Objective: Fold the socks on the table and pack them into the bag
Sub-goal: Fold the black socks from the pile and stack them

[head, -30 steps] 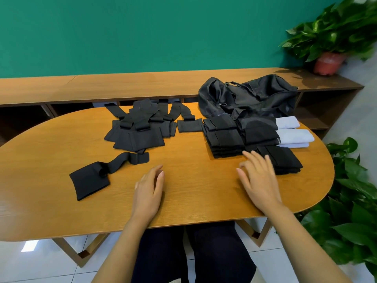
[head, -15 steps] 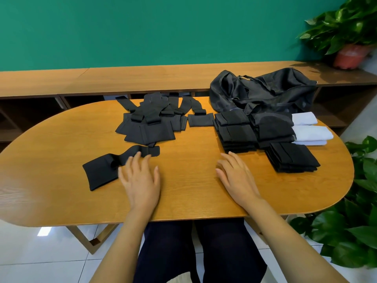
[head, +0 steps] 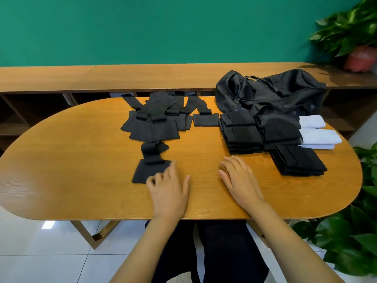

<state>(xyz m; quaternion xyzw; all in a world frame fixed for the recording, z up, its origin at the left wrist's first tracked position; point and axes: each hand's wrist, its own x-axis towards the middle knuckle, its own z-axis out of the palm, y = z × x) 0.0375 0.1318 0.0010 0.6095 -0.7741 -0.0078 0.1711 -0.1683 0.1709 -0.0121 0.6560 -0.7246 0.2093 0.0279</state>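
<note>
Head view of a wooden table (head: 81,160). One black sock (head: 152,170) is laid just ahead & left of the left hand (head: 169,190), whose fingertips (head: 171,173) are spread and rested on its near-right corner. Blur hides any pinch. The sock's long axis is run away from the person, twd the unfolded pile (head: 155,121). The right hand (head: 240,178) is laid flat on wood, fingers loosely together, farther off. The bag (head: 271,92) is slumped far right behind the folded stacks (head: 242,133). Its contents can't be seen.
</note>
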